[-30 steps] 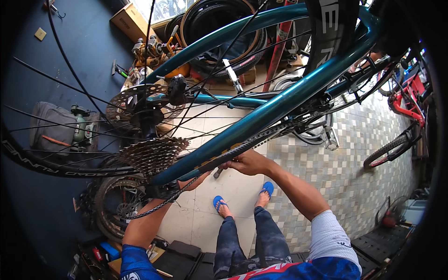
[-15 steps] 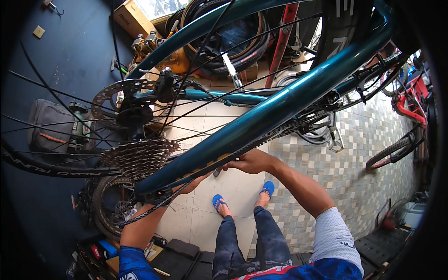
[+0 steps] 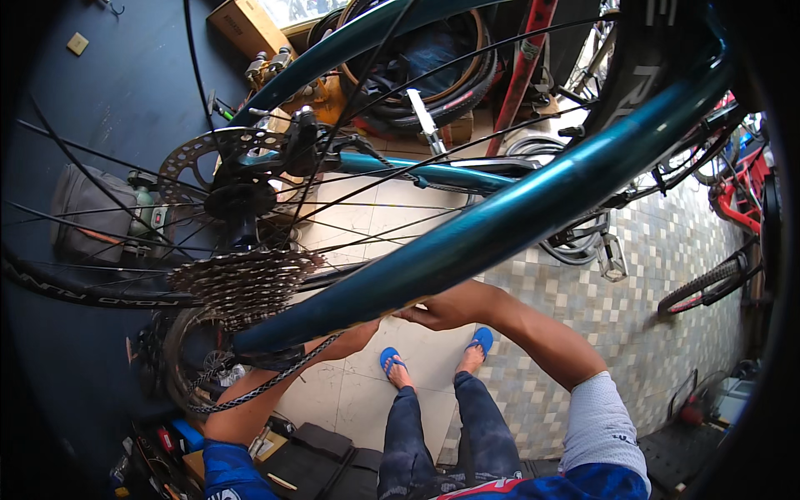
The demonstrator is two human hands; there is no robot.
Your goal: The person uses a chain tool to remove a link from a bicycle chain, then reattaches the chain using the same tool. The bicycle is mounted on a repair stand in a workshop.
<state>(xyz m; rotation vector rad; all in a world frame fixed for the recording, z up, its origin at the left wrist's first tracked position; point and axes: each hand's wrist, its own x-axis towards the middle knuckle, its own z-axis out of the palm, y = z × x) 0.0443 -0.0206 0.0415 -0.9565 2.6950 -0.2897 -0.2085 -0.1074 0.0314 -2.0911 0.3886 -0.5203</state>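
A glossy teal bicycle frame tube [image 3: 492, 229] crosses the view diagonally in front of me. My right hand [image 3: 454, 307] is just under this tube, its fingers bent and pressed together near the other hand. What they hold, if anything, is hidden. My left hand [image 3: 357, 337] reaches beneath the tube's lower end, with its fingers mostly out of sight. A slack bicycle chain [image 3: 275, 385] loops down across my left forearm. Left of the tube sit the rear cassette [image 3: 237, 287] and, above it, a brake disc [image 3: 177, 167] amid the wheel's spokes.
A grey bag [image 3: 87, 212] is by the dark wall at left. Spare tyres [image 3: 467, 92] and a cardboard box [image 3: 247, 27] are at the back. A red bicycle [image 3: 737, 200] stands at right. Black cases [image 3: 308, 458] lie near my feet on the left.
The teal frame has shifted slightly right in view. The chain loop hangs lower and slacker across my left forearm. Both hands remain close together under the tube.
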